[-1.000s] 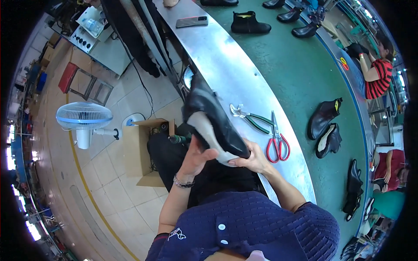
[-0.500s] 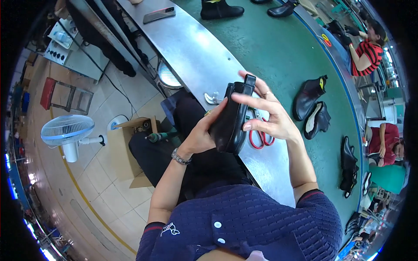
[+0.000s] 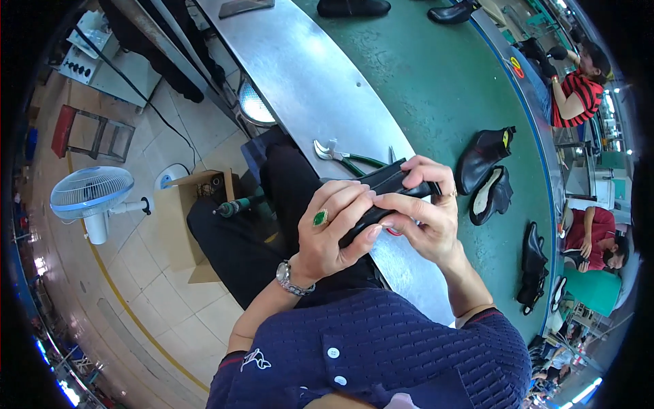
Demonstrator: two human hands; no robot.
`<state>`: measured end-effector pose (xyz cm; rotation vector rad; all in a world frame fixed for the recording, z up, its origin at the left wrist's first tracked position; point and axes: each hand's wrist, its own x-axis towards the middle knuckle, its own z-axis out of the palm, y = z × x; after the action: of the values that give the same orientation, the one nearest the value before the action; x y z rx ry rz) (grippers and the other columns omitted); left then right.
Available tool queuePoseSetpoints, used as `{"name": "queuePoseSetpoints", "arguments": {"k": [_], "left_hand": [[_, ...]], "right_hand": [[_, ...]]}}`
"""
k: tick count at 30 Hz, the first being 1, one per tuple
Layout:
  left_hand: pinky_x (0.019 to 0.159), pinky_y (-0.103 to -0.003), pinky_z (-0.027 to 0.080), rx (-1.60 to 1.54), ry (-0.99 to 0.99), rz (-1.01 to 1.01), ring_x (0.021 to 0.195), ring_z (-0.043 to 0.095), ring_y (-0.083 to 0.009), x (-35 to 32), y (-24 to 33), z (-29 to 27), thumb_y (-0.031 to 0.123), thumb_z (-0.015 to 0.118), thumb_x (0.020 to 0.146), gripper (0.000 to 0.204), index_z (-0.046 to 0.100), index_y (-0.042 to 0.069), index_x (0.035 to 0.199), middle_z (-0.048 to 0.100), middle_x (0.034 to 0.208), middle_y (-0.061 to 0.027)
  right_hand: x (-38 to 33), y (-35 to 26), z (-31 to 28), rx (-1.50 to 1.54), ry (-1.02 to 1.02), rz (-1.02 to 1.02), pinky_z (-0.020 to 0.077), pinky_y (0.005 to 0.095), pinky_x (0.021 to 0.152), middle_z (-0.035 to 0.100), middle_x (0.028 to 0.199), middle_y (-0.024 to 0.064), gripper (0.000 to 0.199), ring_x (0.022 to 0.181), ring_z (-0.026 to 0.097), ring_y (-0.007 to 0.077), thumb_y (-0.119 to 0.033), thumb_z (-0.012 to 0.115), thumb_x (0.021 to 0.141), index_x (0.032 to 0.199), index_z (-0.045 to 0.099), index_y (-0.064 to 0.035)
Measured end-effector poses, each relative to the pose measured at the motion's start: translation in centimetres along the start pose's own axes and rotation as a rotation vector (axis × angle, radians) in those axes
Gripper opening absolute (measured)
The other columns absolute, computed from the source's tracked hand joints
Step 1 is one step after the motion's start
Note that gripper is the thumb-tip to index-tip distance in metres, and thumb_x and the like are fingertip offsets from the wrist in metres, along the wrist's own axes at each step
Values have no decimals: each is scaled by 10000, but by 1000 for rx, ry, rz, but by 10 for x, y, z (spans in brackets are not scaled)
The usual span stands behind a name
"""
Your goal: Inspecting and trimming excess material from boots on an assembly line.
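Note:
A black leather boot (image 3: pixel 387 180) is held over the edge of the metal ledge, lying on its side and partly hidden by my fingers. My left hand (image 3: pixel 332 225), wearing a green-stoned ring, wraps the near lower part of the boot. My right hand (image 3: pixel 429 213) grips its far end, with thumb and fingertips pinching close to my left fingertips. What lies between those fingertips is too small to make out. Pincers with green handles (image 3: pixel 334 153) rest on the metal just beyond the boot. Scissors are mostly hidden under my right hand, one bit of red handle showing.
Along the metal ledge (image 3: pixel 306 61) runs a green conveyor belt (image 3: pixel 402 82) carrying several dark boots, including a pair (image 3: pixel 485 160) to my right. A fan (image 3: pixel 93 191), an open cardboard box (image 3: pixel 178 228) and a red-topped stool (image 3: pixel 65 133) stand left. Two people sit across the belt.
The boot has turned from upright to lying sideways. My left hand has come over its front, and my right fingers have closed near it. The pincers show more fully; the scissors are now covered.

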<state>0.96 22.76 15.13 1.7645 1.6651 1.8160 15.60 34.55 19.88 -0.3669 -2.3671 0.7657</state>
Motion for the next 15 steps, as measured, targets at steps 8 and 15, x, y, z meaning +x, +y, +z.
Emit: {"name": "queuePoseSetpoints", "arguments": {"k": [8,15], "left_hand": [[796,-423,525,-38,59,-20,914,615,-325,-2,4,13,181,658,849,305,621,-35,1061,605,992,-163],[780,-416,525,49,99,-66,898,618,-330,-7,7,11,162,616,889,259,603,-35,1056,600,1006,-175]], "right_hand": [[-7,-5,-4,-51,8,72,467,417,881,475,990,30,355,1017,519,274,-264,845,616,949,755,-181],[9,-11,-9,-101,-121,81,391,407,911,503,970,13,310,1009,546,249,-264,832,668,954,735,-195]]}}
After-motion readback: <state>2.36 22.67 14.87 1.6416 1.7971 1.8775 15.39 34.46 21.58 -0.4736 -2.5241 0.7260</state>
